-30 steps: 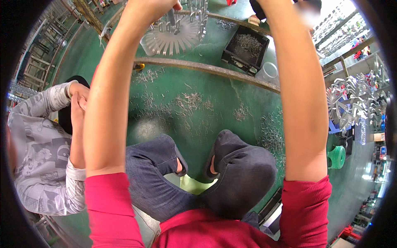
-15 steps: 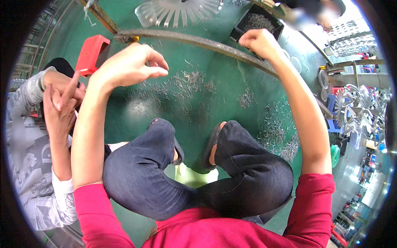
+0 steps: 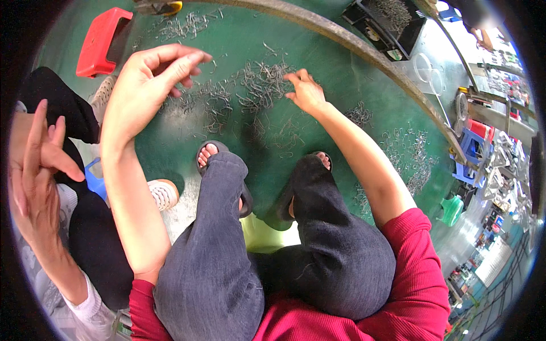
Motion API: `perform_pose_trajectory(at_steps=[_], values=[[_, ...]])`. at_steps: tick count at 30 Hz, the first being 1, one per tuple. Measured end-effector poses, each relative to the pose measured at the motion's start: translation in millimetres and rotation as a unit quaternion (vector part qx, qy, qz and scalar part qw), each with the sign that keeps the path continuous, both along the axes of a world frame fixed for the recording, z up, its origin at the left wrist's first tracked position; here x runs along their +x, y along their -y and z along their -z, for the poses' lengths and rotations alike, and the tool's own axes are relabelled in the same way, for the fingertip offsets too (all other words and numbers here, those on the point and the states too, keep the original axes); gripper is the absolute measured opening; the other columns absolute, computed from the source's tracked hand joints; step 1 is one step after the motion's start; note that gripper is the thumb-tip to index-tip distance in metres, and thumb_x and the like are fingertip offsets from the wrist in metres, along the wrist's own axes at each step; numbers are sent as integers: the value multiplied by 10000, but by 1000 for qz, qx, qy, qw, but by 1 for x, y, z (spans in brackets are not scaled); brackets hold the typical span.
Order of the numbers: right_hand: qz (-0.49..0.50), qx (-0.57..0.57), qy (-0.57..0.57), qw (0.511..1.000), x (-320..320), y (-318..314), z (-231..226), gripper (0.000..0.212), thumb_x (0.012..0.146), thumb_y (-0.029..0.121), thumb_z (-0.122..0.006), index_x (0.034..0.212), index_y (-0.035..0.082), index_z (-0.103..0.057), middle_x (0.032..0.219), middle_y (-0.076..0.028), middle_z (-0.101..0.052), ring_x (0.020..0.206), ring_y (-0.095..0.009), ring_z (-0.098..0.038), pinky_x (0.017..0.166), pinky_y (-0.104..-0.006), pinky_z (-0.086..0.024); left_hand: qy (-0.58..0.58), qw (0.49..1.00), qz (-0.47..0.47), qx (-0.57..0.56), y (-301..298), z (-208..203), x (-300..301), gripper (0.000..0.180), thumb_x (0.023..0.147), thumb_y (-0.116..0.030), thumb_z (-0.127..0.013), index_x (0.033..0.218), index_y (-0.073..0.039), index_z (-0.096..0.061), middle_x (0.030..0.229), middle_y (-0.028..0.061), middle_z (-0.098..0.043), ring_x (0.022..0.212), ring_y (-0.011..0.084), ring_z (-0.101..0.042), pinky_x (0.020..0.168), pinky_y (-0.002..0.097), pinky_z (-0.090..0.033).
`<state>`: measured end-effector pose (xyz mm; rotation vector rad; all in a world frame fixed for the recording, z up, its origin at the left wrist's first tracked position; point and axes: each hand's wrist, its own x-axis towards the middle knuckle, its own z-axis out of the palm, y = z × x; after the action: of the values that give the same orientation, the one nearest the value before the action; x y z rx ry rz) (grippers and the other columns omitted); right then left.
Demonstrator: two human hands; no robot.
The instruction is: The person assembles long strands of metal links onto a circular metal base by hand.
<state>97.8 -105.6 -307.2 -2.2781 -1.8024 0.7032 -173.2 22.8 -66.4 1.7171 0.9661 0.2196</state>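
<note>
Small silvery metal hooks [image 3: 259, 85] lie in a loose pile on the green floor ahead of my feet. My right hand [image 3: 307, 94] reaches down at the pile's right edge, its fingers apart and bent toward the hooks. Up and to the left, my left hand [image 3: 156, 79] hovers over the floor with fingers curled and the thumb drawn in to the forefinger. Near that thumb tip shows a thin hook [image 3: 213, 66]; whether it is held or lies on the floor below, I cannot tell.
A worn bar [image 3: 341, 37] arches across beyond the hooks. Behind it stands a black crate [image 3: 369, 28] of small metal parts. At far left is a red stool [image 3: 102, 42]. A co-worker's hands [image 3: 42, 165] are close to my left arm. More hooks [image 3: 418, 153] lie scattered right.
My right hand has come from beyond the bar, left and down to the hook pile. My left hand has shifted slightly left, its fingers more curled. The view has tilted and moved.
</note>
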Motion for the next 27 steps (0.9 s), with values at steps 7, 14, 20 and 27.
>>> perform_pose_trajectory(at_steps=[7, 14, 20, 27], values=[[-115, 35, -26, 992, -20, -33, 12, 260, 757, 117, -632, 1003, 195, -600, 1099, -65, -498, 1075, -288, -475, 826, -403, -469, 17, 995, -96, -1, 4, 31, -15, 281, 891, -294, -542, 1027, -74, -651, 850, -11, -607, 758, 55, -536, 647, 197, -422], [-5, 17, -184, 983, -5, -46, 0, 217, 786, 123, -610, 1001, 103, -620, 919, -133, -649, 871, -305, -623, 775, -383, -490, 48, 985, -160, 36, 2, 45, -24, 247, 881, -270, -560, 1014, -92, -668, 853, -15, -628, 759, 52, -553, 660, 197, -424], [11, 138, -16, 990, 2, -34, -12, 272, 797, 112, -591, 1066, 144, -605, 1012, -90, -606, 964, -266, -582, 819, -419, -453, 56, 981, -184, 18, 6, 59, -37, 245, 885, -267, -557, 1029, -100, -665, 886, -15, -632, 776, 50, -557, 667, 191, -423], [-204, 88, -52, 974, -45, 8, 15, 80, 768, 188, -604, 847, 178, -610, 908, -31, -532, 934, -223, -556, 774, -389, -447, 55, 977, -204, 32, 1, 60, -51, 277, 887, -268, -559, 1080, -87, -641, 955, -5, -631, 809, 56, -561, 692, 192, -426]])
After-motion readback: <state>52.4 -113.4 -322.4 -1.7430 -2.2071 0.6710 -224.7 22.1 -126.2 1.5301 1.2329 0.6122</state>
